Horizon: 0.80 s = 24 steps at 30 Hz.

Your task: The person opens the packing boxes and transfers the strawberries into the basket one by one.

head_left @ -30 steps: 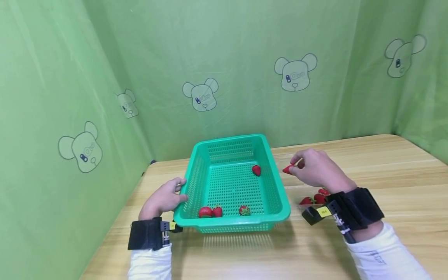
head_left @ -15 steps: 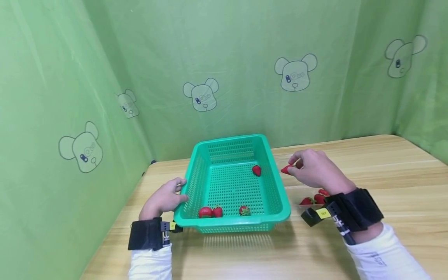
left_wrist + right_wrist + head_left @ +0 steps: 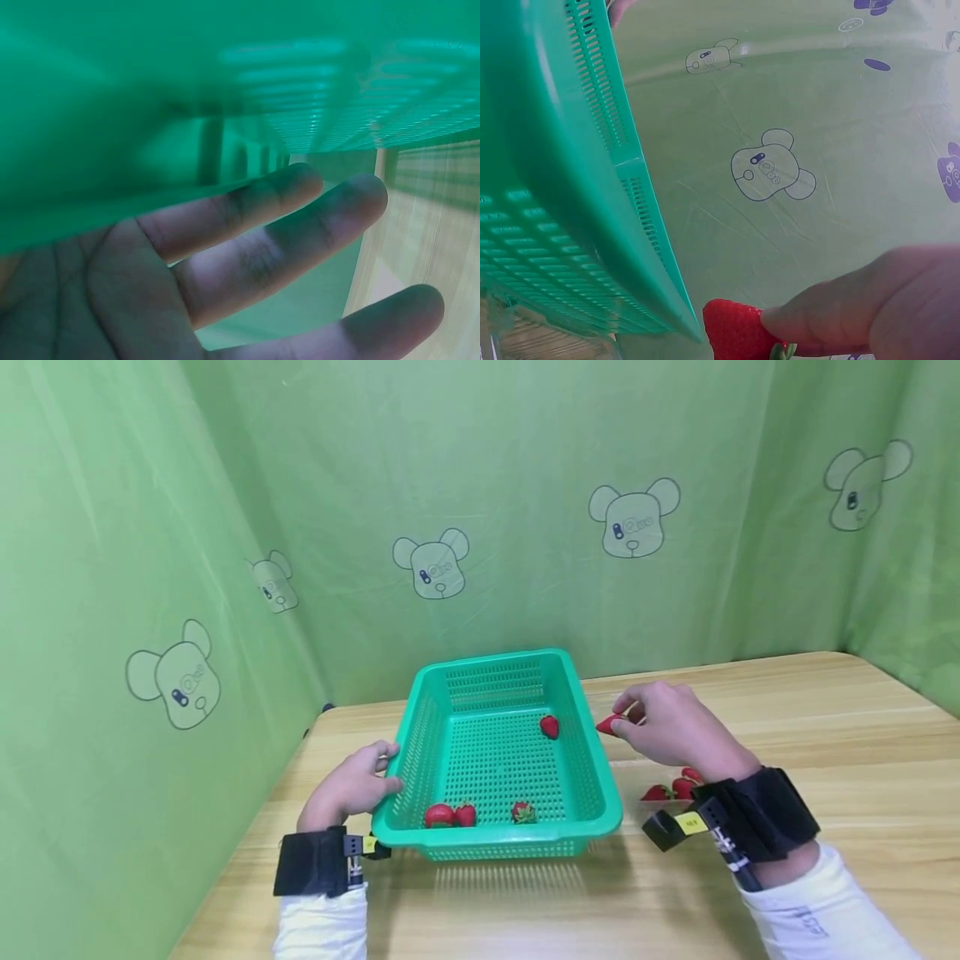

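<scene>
A green perforated plastic basket (image 3: pixel 498 768) stands in the middle of the table in the head view. My left hand (image 3: pixel 356 785) holds its left rim, thumb on top; in the left wrist view, fairly straight fingers (image 3: pixel 262 262) reach below the rim. My right hand (image 3: pixel 667 722) pinches a strawberry (image 3: pixel 608 725) by its leafy end, just outside the basket's right rim. That strawberry (image 3: pixel 739 330) points towards the basket in the right wrist view. Inside the basket lie one strawberry (image 3: pixel 550 727) near the right wall and several along the near side, including a leafy one (image 3: pixel 523 812).
Right of the basket, partly under my right wrist, a clear plastic box (image 3: pixel 637 777) contains several strawberries (image 3: pixel 682 787). The wooden table (image 3: pixel 847 735) extends to the right. Green curtains (image 3: pixel 525 485) with bear-head prints hang close behind and at the left.
My right hand has moved slightly left with the strawberry, closer to the basket's right rim. The left hand and the basket have stayed in place.
</scene>
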Each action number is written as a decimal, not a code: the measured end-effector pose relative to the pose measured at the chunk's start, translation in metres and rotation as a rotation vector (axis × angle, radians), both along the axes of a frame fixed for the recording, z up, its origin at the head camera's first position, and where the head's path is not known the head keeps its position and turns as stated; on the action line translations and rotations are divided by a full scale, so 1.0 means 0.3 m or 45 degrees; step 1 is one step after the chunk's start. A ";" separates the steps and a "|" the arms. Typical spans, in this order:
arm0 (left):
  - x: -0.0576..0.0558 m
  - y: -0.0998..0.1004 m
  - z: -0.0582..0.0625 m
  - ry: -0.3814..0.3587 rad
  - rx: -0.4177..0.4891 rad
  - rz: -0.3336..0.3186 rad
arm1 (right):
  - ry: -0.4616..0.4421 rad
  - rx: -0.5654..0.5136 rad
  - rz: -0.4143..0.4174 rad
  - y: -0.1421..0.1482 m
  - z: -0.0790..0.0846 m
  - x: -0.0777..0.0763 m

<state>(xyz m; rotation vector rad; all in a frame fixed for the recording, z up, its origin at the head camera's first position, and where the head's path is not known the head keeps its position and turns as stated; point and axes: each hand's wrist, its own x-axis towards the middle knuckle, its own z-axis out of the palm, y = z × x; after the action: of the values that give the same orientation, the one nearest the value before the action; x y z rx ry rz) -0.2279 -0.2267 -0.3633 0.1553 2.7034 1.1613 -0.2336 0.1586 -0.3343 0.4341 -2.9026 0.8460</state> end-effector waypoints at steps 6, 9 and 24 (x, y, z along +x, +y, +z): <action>0.003 0.002 0.003 0.008 -0.009 -0.001 | 0.009 -0.003 0.009 -0.011 0.002 0.004; 0.004 0.002 0.001 0.012 -0.014 -0.005 | 0.016 -0.008 0.023 -0.014 0.000 0.005; 0.002 0.001 0.000 0.003 -0.011 0.010 | 0.061 0.006 0.042 -0.030 -0.001 0.009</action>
<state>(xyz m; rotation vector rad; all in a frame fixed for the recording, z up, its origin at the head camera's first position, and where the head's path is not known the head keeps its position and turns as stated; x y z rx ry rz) -0.2272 -0.2264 -0.3635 0.1451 2.7125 1.1523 -0.2309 0.1495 -0.3347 0.4972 -2.8620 0.8221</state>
